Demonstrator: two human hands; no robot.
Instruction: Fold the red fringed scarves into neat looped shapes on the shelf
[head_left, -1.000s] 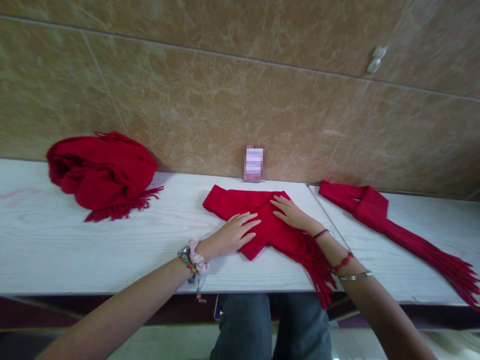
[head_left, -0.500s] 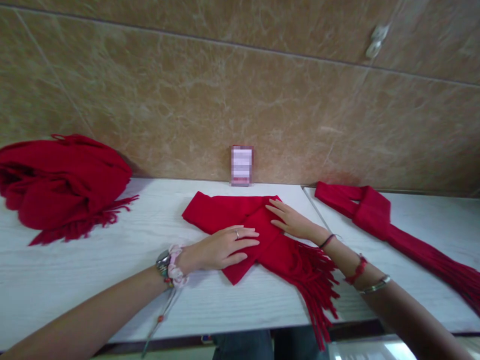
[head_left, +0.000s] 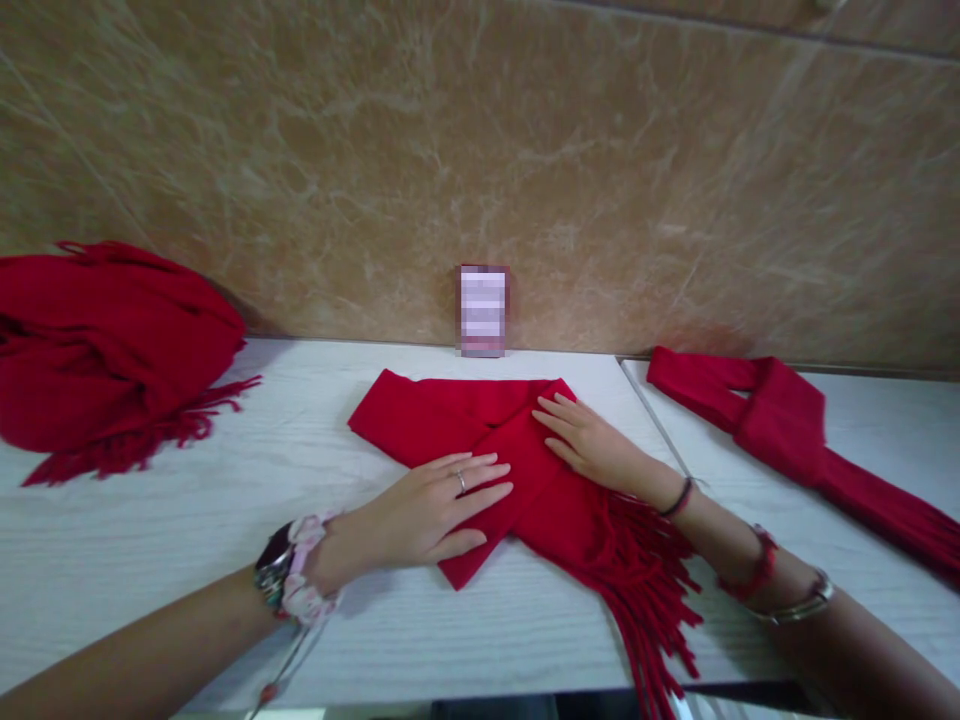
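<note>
A red fringed scarf (head_left: pixel 525 490) lies folded and crossed over itself in front of me, its fringe hanging past the table's near edge at the right. My left hand (head_left: pixel 424 508) rests flat on the scarf's lower left part, fingers stretched out, a ring on one finger. Higher up, near the scarf's upper right corner, my right hand (head_left: pixel 592 440) lies with its fingers spread on the cloth. Neither hand grips anything. Part of the folds is hidden beneath my palms.
A bunched red scarf (head_left: pixel 112 360) is heaped at the left. Another folded red scarf (head_left: pixel 787 430) lies at the right on the white table (head_left: pixel 150 560). A small card-like thing with a blurred face (head_left: pixel 482 310) leans against the marbled wall (head_left: pixel 337 170).
The camera view has tilted down and come closer, so things appear larger. Both hands stay on the scarf, in nearly the same places.
</note>
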